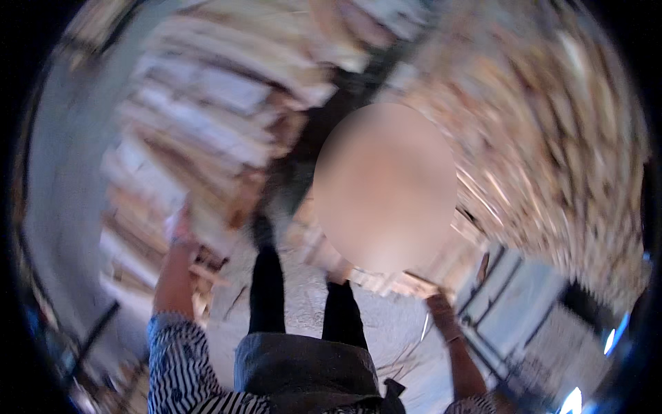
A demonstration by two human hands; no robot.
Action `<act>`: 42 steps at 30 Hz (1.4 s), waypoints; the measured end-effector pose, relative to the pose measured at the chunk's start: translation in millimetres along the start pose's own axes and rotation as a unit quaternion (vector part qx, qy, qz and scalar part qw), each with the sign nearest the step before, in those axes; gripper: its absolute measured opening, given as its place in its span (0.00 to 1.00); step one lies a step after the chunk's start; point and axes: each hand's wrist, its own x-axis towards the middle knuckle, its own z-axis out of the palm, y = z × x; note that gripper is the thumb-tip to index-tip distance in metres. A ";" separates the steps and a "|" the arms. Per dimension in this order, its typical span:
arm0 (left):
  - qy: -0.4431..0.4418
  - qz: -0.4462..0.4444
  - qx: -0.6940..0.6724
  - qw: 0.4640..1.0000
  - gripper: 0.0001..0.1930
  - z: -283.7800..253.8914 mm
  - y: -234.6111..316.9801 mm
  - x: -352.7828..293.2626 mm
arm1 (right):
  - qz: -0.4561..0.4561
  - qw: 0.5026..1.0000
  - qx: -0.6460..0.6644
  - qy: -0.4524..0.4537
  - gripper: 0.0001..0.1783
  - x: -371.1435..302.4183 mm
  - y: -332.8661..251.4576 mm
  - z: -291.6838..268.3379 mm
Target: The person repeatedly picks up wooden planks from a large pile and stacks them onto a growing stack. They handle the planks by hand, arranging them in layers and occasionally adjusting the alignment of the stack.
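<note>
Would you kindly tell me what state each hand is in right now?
Left hand: at a long, pale wooden plank; too blurred to tell if closed.
Right hand: by a light-brown wooden board; grip cannot be told.

Left sleeve (178, 355), dark-and-white striped, 7 o'clock. Right sleeve (474, 405), patterned, mostly cut off, 5 o'clock. Apron-like garment (303, 362), dark grey, 6 o'clock. Trousers (267, 297), black, slim-legged, 6 to 7 o'clock.

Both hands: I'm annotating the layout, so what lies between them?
In the head view, the wood stack's edge, pale floor, two dark-clad legs and blurred light wood lie between the left hand and right hand.
</note>
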 end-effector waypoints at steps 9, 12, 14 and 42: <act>0.126 -0.026 0.067 0.989 0.59 -9.2 -8.1 -41.1 | 0.248 0.709 0.644 -0.149 0.46 493.0 -270.3 -143.2; 0.142 -0.008 0.110 0.984 0.60 12.1 -6.0 -41.7 | 0.419 0.658 0.626 -0.002 0.49 551.4 -297.7 -120.1; 0.176 0.016 0.129 0.976 0.59 14.3 -13.0 -43.8 | 0.471 0.588 0.656 0.050 0.48 561.7 -316.7 -117.5; -0.083 0.039 -0.164 0.982 0.37 -111.8 13.5 -49.5 | 0.106 0.834 0.524 -0.133 0.54 534.0 -423.7 -197.0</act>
